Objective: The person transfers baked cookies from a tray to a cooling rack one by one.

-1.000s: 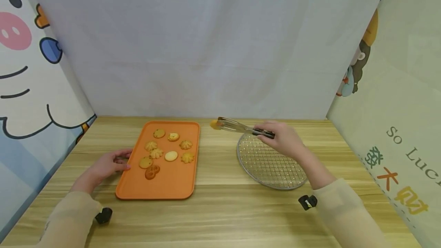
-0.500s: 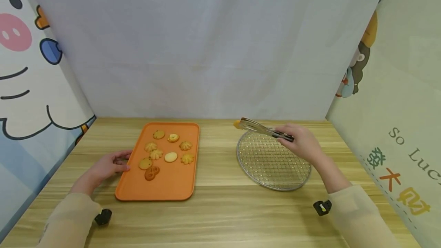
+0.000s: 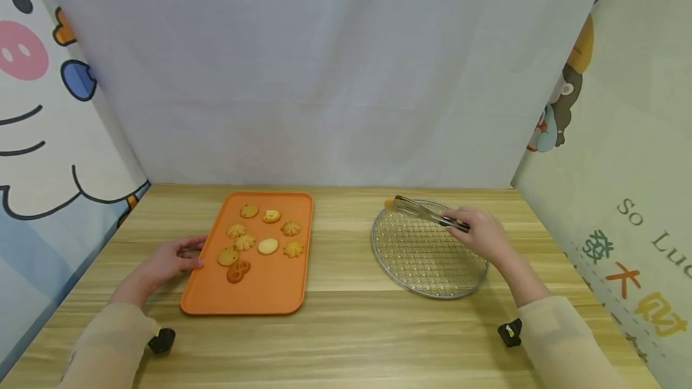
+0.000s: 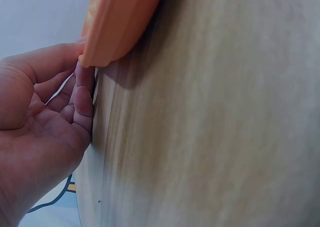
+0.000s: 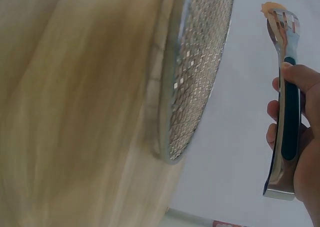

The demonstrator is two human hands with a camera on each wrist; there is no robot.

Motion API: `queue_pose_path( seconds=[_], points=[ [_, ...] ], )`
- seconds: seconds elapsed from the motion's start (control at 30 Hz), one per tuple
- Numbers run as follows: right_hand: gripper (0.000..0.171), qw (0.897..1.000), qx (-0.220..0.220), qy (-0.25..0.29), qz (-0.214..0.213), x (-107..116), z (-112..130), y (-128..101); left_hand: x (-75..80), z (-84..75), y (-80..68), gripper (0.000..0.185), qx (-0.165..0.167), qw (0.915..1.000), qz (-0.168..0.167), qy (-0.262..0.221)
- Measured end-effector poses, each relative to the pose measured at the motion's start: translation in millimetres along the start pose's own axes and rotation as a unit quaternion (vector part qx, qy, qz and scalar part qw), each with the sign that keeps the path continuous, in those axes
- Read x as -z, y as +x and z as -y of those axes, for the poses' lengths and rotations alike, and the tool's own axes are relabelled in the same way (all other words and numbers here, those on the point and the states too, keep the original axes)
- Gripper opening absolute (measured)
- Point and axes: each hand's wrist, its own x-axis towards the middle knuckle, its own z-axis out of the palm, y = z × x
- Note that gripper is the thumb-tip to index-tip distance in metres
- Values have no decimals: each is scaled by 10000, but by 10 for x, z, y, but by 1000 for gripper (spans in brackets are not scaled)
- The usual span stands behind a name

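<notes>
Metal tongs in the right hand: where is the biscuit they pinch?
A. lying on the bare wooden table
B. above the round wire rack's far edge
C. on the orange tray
B: the metal tongs hold the biscuit over the round wire rack rim.

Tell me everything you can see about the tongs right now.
The tongs are shiny metal with dark grip panels on the handle and slotted, flattened tips. The right hand grips them at the handle end, fingers curled round. They are squeezed together on a small golden cookie held at the tips. They lie nearly level, pointing left, with the tips over the far left edge of the round wire rack. Whether they touch the rack cannot be told.
</notes>
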Motion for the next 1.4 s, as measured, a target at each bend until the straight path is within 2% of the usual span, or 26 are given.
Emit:
queue_pose_path(
  seconds=[0.27, 0.4, 0.67, 0.97, 1.1, 1.4],
  points=[
    [30, 9990, -357, -180, 219, -13, -178, -61, 5, -6, 6, 66, 1, 10000, -10, -14],
    [29, 9982, -479, -328, 164, 1, -267, -86, 8, 4, 10, 67, 14, 10000, 3, 34],
    [24, 9973, -406, -606, -88, -31, -391, -124, 12, -4, 8, 66, -37, 10000, 30, 29],
    [26, 9950, -389, -910, 145, -77, -404, -129, 23, 25, 22, 66, -36, 9999, 55, 82],
    [26, 9951, -237, -955, 102, -123, -405, -142, 22, 19, 17, 67, -32, 9999, 45, 119],
    [29, 9950, -190, -972, 85, -148, -385, -166, 17, 15, 4, 67, -56, 9999, 28, 117]
  ],
)
